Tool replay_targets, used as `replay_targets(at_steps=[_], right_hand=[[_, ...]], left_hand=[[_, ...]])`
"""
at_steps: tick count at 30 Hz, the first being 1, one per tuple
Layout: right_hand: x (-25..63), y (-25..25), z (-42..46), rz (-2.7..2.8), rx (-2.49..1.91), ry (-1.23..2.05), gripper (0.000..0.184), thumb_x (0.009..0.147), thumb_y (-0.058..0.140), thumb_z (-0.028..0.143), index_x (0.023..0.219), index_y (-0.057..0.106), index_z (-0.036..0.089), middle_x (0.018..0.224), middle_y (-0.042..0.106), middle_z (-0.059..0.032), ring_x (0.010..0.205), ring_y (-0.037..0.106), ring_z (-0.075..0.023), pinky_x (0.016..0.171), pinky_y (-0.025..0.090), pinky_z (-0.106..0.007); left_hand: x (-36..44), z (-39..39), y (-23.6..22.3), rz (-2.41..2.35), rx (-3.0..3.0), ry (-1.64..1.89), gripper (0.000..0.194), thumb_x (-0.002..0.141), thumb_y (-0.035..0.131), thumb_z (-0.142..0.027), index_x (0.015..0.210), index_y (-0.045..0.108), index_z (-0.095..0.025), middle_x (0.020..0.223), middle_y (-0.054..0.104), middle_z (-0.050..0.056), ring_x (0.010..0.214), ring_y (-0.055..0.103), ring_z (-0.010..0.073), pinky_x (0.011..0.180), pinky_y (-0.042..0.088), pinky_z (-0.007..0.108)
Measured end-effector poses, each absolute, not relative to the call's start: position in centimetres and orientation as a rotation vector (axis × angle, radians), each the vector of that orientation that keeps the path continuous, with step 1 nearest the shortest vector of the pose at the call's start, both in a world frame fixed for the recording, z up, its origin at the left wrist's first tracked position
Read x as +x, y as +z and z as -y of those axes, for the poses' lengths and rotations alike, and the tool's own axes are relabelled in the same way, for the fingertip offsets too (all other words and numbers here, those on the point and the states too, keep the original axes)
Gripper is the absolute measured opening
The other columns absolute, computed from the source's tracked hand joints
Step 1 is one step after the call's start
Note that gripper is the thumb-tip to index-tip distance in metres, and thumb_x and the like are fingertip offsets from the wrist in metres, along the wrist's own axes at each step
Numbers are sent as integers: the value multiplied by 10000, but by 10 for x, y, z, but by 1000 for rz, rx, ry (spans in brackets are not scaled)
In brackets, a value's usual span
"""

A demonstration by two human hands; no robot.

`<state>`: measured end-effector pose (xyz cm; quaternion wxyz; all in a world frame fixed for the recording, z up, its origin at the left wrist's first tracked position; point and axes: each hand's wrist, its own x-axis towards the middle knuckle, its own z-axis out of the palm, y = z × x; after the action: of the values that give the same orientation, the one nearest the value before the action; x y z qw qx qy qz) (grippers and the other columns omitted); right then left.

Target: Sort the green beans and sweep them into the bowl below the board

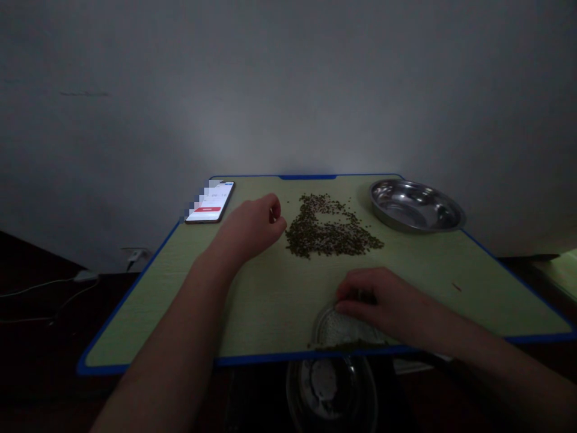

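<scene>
A spread pile of small dark green beans (pixel 329 237), like mung beans, lies mid-table with a bare gap in its upper part. My left hand (pixel 255 222) is beside its left edge, fingers curled and thumb close to them; anything inside is hidden. Nearer me, my right hand (pixel 376 297) is closed in a pinch over a clear round dish (pixel 338 328), with the fingertips by its rim. Whether they touch the dish or hold a bean, I cannot tell. More beans (pixel 351 346) form a dark strip along the table's front edge.
A wide steel bowl (pixel 417 207) stands at the back right of the blue-edged table (pixel 171 300). At the back left lies a lit phone (pixel 210 204). Another metal bowl (pixel 333 391) is below the front edge. Behind the table rises a wall (pixel 288 90).
</scene>
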<state>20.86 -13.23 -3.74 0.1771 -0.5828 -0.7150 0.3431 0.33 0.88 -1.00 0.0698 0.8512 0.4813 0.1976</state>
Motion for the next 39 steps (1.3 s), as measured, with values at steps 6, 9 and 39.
replay_targets(at_steps=[6,9,39], right_hand=[[209,-33,133,2047,-1632,995,131,829,601,243,783,704,177,719,666,-10,641,563,-128,570,404,-242],[210,-32,135,2082,-1597,948,127,836,592,231,790,702,185,716,658,-1,642,554,-123,579,399,-242],[209,-26,143,2143,-1520,893,135,857,591,260,784,690,204,714,621,2,649,544,-123,591,395,-242]], left_hand=[[2,-8,-11,-1440,2573,608,78,770,512,-282,753,485,-212,694,591,17,575,475,129,518,308,286],[2,-8,-11,-1443,2579,596,76,773,510,-282,755,493,-210,701,597,20,574,477,130,519,308,288],[3,-9,-12,-1445,2587,562,92,778,502,-288,795,542,-207,740,626,39,597,504,149,538,328,295]])
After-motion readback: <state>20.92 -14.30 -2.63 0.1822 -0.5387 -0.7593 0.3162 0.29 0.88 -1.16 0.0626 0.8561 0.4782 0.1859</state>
